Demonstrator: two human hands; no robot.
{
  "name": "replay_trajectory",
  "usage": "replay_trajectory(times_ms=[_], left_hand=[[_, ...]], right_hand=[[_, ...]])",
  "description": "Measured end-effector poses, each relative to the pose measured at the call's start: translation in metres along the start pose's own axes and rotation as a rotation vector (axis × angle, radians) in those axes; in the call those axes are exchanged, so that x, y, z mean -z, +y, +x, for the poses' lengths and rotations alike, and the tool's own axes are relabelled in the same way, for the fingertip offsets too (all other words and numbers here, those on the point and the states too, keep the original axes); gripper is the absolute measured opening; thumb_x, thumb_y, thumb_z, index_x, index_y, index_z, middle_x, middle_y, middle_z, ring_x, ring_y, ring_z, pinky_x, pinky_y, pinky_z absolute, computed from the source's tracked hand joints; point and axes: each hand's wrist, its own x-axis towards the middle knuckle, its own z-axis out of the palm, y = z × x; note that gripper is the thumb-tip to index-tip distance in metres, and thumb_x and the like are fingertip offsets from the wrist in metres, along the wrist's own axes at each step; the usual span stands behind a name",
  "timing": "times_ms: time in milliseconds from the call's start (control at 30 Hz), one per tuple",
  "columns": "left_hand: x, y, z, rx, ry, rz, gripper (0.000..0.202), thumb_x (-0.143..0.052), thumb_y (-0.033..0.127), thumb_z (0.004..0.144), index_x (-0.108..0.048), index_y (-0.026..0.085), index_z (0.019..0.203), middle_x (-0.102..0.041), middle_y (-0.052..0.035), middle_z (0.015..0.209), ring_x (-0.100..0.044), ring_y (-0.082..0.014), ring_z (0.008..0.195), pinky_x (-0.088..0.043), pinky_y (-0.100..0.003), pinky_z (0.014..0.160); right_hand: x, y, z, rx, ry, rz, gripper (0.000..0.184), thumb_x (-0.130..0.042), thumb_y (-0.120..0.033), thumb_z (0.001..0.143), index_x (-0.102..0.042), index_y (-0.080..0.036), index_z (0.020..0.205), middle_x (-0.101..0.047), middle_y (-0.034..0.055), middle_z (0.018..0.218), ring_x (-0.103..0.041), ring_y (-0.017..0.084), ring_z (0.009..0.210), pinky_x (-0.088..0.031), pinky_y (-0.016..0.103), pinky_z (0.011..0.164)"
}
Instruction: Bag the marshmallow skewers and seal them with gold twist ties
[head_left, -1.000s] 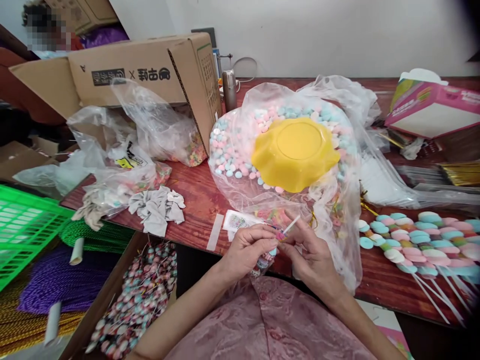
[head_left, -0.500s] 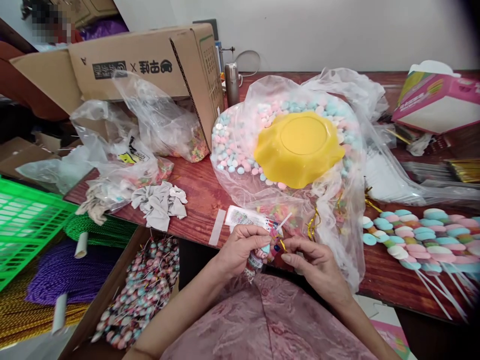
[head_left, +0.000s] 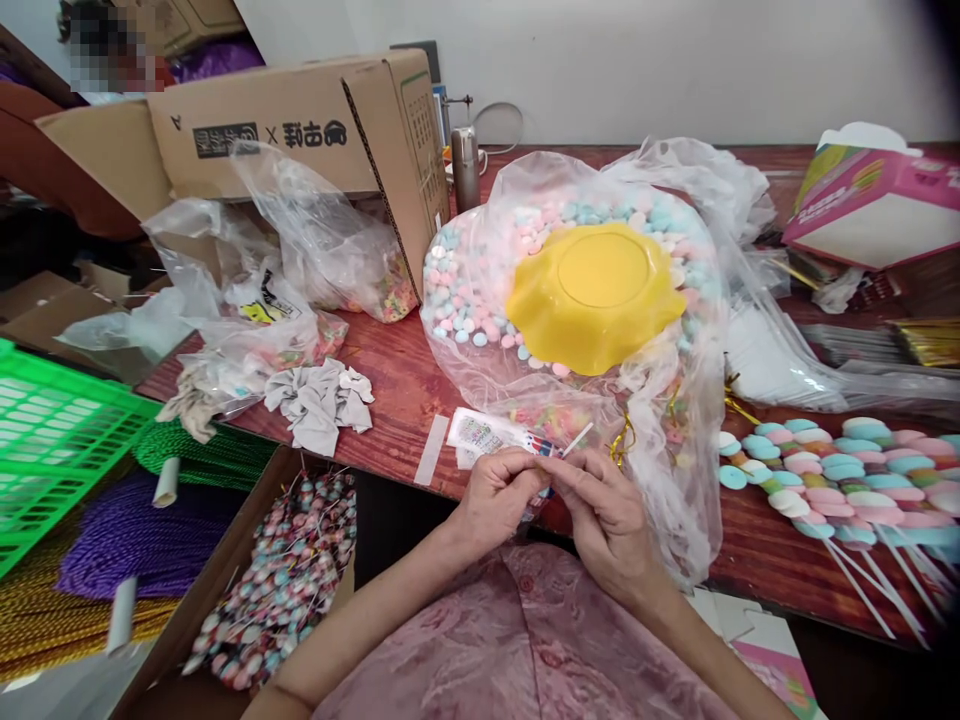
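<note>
My left hand (head_left: 496, 497) and my right hand (head_left: 604, 510) meet at the table's front edge, both pinched on a small wrapped candy skewer (head_left: 559, 451) whose white stick pokes up between them. A gold twist tie (head_left: 621, 441) lies just right of my fingers. Behind them a big clear bag of pink, blue and white candies (head_left: 472, 290) sits under an upturned yellow bowl (head_left: 592, 295). Finished candy skewers (head_left: 817, 475) lie in a row at the right.
A cardboard box (head_left: 292, 125) and clear bags (head_left: 300, 240) stand at the back left, with crumpled grey wrappers (head_left: 319, 400) in front. Below the table sit a box of wrapped skewers (head_left: 281, 580), a green crate (head_left: 52, 440) and cord spools (head_left: 120, 545). A pink carton (head_left: 874, 200) is at the right.
My hands have closed together over the skewer; the right hand moved left and up against the left. The view has shifted slightly.
</note>
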Motion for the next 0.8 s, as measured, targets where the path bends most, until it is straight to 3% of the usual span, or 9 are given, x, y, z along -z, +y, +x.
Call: replay_trajectory(times_ms=[133, 267, 400, 600, 700, 800], left_hand=[[0.0, -0.002, -0.003, -0.123, 0.022, 0.102, 0.021, -0.057, 0.023, 0.087, -0.069, 0.015, 0.071, -0.058, -0.0026, 0.073, -0.051, -0.013, 0.072, -0.041, -0.028, 0.071], [0.001, -0.005, -0.007, -0.208, 0.019, 0.203, 0.024, -0.054, 0.019, 0.09, -0.064, 0.015, 0.068, -0.056, -0.0022, 0.07, -0.049, -0.0132, 0.07, -0.04, -0.028, 0.069], [0.002, -0.008, -0.009, -0.299, -0.021, 0.349, 0.03, -0.049, 0.018, 0.094, -0.058, 0.015, 0.065, -0.051, -0.0016, 0.068, -0.046, -0.0125, 0.068, -0.037, -0.028, 0.066], [0.007, -0.01, -0.011, -0.311, -0.093, 0.352, 0.03, -0.046, 0.02, 0.096, -0.057, 0.015, 0.069, -0.052, -0.0029, 0.074, -0.047, -0.0129, 0.072, -0.038, -0.026, 0.068], [0.009, -0.013, -0.011, -0.261, -0.091, 0.289, 0.031, -0.049, 0.024, 0.095, -0.056, 0.015, 0.066, -0.05, -0.0017, 0.072, -0.046, -0.0128, 0.072, -0.037, -0.026, 0.068], [0.01, -0.016, -0.011, -0.156, -0.051, 0.186, 0.034, -0.054, 0.03, 0.093, -0.056, 0.016, 0.062, -0.049, -0.0003, 0.068, -0.046, -0.0127, 0.07, -0.038, -0.026, 0.068]], right_hand=[[-0.009, 0.0, 0.0, -0.191, 0.078, 0.107, 0.04, -0.055, -0.017, 0.093, -0.055, -0.028, 0.132, -0.062, 0.0005, 0.086, -0.06, 0.014, 0.075, -0.05, 0.028, 0.067], [-0.012, -0.002, -0.001, -0.394, 0.114, 0.367, 0.036, -0.064, -0.023, 0.088, -0.051, -0.025, 0.122, -0.059, -0.0043, 0.073, -0.056, 0.011, 0.06, -0.045, 0.022, 0.053], [-0.014, -0.004, 0.002, -0.489, 0.205, 0.473, 0.044, -0.073, -0.026, 0.081, -0.046, -0.025, 0.116, -0.06, -0.0073, 0.065, -0.051, 0.009, 0.05, -0.041, 0.02, 0.046], [-0.017, -0.002, 0.004, -0.524, 0.19, 0.511, 0.085, -0.072, -0.023, 0.081, -0.023, -0.024, 0.151, -0.059, -0.0096, 0.061, -0.049, 0.009, 0.047, -0.04, 0.019, 0.044], [-0.02, 0.003, -0.001, -0.462, 0.175, 0.446, 0.085, -0.067, -0.02, 0.084, -0.02, -0.024, 0.155, -0.059, -0.0086, 0.064, -0.052, 0.01, 0.051, -0.044, 0.021, 0.048], [-0.022, 0.008, -0.007, -0.281, 0.168, 0.248, 0.083, -0.061, -0.015, 0.087, -0.018, -0.026, 0.156, -0.06, -0.0067, 0.069, -0.056, 0.011, 0.057, -0.049, 0.024, 0.056]])
